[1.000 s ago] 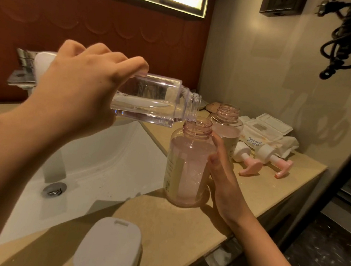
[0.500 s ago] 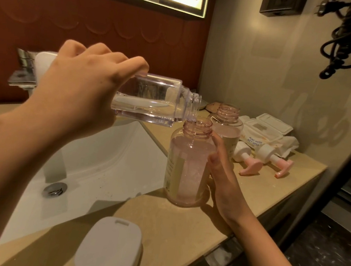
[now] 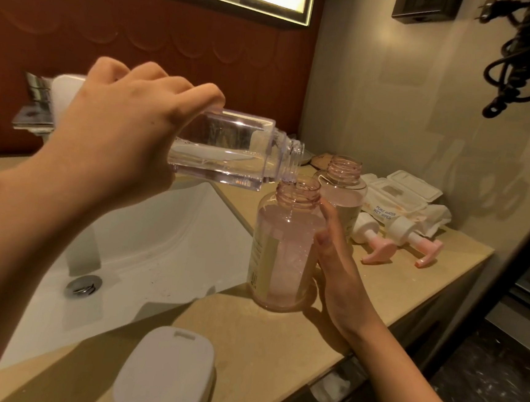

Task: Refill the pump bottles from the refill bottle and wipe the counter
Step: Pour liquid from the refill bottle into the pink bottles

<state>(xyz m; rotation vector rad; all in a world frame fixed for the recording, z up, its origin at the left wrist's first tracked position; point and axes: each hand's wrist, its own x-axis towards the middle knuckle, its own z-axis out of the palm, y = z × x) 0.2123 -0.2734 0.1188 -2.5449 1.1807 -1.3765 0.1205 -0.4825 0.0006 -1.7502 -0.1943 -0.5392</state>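
**Clear refill pours into the near pump bottle**

The refill bottle [image 3: 230, 148], clear and square-sided, lies nearly level in the gripping left hand [image 3: 118, 136]. Its neck is just over the open mouth of the near pump bottle [image 3: 285, 250], and a thin stream falls in. That bottle, pink and nearly full, stands on the beige counter [image 3: 276, 346] just beside the sink [image 3: 157, 239] corner, with the right hand [image 3: 337, 271] curled round its far side. A second pump bottle [image 3: 343, 188] stands open just behind. Two pump heads [image 3: 378, 243] and a wet wipes pack [image 3: 398, 196] lie beyond, near the wall. A white lidded box [image 3: 165, 375] sits at the front edge.
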